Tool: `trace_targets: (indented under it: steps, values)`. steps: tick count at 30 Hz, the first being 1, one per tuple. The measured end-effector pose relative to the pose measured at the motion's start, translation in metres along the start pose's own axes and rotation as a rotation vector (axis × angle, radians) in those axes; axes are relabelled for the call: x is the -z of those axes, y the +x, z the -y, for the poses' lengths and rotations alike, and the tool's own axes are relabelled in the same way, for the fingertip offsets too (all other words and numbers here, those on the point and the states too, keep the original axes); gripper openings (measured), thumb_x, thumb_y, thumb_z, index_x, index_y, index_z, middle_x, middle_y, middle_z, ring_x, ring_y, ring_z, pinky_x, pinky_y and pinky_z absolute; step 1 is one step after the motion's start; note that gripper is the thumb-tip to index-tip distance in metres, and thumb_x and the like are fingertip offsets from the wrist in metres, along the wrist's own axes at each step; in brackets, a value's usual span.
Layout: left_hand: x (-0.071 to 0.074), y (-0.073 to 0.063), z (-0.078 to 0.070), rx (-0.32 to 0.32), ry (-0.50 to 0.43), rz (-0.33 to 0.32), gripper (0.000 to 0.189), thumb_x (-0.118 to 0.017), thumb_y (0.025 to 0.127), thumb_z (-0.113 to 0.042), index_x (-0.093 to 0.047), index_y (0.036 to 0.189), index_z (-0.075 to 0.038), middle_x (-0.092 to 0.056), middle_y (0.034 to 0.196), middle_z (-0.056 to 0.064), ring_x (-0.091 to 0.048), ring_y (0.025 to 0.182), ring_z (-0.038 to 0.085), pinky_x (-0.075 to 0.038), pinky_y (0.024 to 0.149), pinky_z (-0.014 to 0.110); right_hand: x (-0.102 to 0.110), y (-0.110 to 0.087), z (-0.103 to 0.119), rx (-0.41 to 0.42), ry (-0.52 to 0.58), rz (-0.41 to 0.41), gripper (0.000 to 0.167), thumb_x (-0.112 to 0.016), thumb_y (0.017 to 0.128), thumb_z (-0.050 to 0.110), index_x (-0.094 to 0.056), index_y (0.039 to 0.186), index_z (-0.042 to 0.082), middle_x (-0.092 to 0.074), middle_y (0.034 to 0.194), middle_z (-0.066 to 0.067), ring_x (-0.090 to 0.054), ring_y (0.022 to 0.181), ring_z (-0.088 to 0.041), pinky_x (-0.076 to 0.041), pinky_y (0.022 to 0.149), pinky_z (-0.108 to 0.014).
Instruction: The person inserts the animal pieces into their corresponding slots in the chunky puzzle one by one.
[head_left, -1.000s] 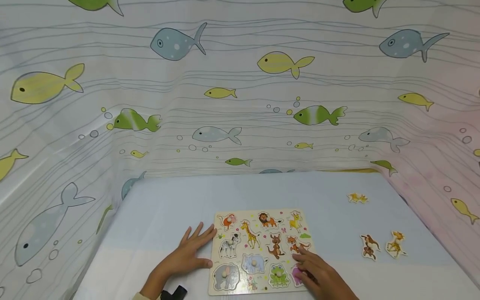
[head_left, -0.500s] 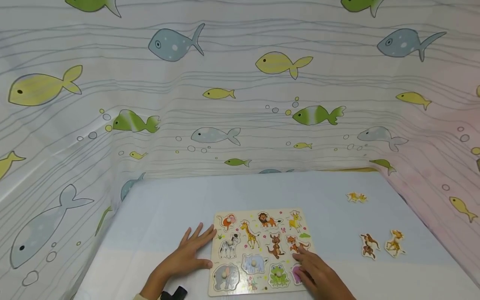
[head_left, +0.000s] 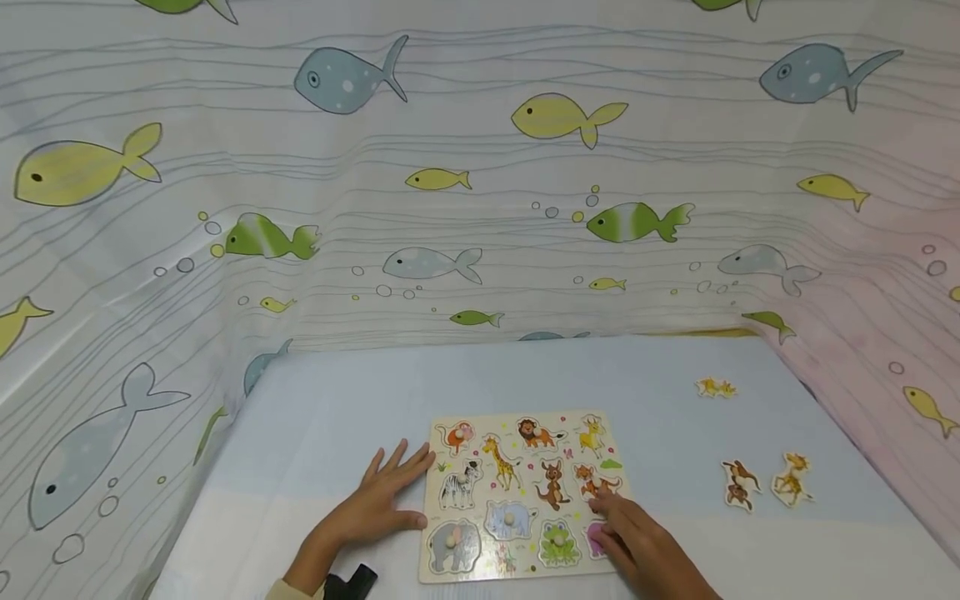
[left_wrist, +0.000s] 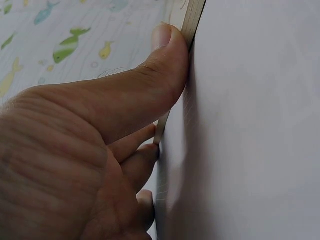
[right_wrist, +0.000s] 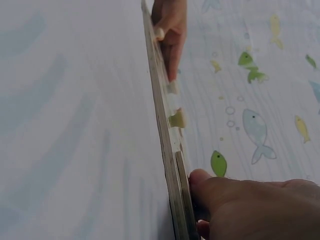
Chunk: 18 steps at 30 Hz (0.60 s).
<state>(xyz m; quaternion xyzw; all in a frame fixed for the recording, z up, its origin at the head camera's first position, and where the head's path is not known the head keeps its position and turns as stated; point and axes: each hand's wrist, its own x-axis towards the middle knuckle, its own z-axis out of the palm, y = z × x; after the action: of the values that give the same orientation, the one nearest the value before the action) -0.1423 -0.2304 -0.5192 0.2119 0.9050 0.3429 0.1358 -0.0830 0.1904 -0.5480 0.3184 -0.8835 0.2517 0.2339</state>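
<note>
A wooden animal knob puzzle board lies on the table in the head view. My left hand has its fingers spread and touches the board's left edge; in the left wrist view the thumb rests against that edge. Over the lower right of the board, my right hand pinches at a purple puzzle piece, and the fingers hide most of it and its knob. The right wrist view shows a layer standing proud of the board under the thumb. The index fingertip is by the tiger picture.
Knobbed pieces, such as the frog and the grey elephant, are in the board. To its right lie a yellow piece, a brown piece and a giraffe-like piece. A fish-print curtain surrounds the table.
The right thumb and index finger have shifted slightly over the purple piece. My left hand stays against the board's edge. The head view has tilted a little.
</note>
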Motion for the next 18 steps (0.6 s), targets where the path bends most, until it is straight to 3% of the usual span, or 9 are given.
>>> trace_targets:
  steps: [11,15,18]
  values:
    - [-0.0013,0.0004,0.0009,-0.008,-0.003,0.005,0.097,-0.078,0.074,-0.048,-0.036,0.155,-0.013,-0.027,0.164,0.009,-0.004,0.154,0.045,0.012,0.119,0.066,0.0028,0.0021,0.0071,-0.077,-0.018,0.038,0.039,-0.085,0.077,0.012,-0.071,0.113,0.01,-0.066,0.123,0.004,-0.066,0.116,-0.019,-0.043,0.097,-0.003]
    - [-0.001,0.0008,0.0007,-0.009,0.001,0.004,0.097,-0.078,0.075,-0.047,-0.035,0.156,-0.013,-0.026,0.164,0.009,-0.004,0.154,0.045,0.012,0.12,0.066,0.0027,0.0026,0.0071,-0.082,-0.019,0.047,0.023,-0.083,0.079,0.011,-0.069,0.097,0.017,-0.066,0.121,0.004,-0.065,0.117,-0.02,-0.042,0.099,-0.003]
    - [-0.0006,0.0009,0.0008,-0.007,0.012,0.004,0.096,-0.078,0.075,-0.046,-0.035,0.156,-0.014,-0.026,0.165,0.009,-0.004,0.154,0.044,0.012,0.12,0.065,0.0029,0.0033,0.0073,-0.094,-0.03,0.062,0.023,-0.081,0.082,0.013,-0.062,0.086,0.023,-0.066,0.121,0.005,-0.064,0.119,-0.02,-0.038,0.105,-0.005]
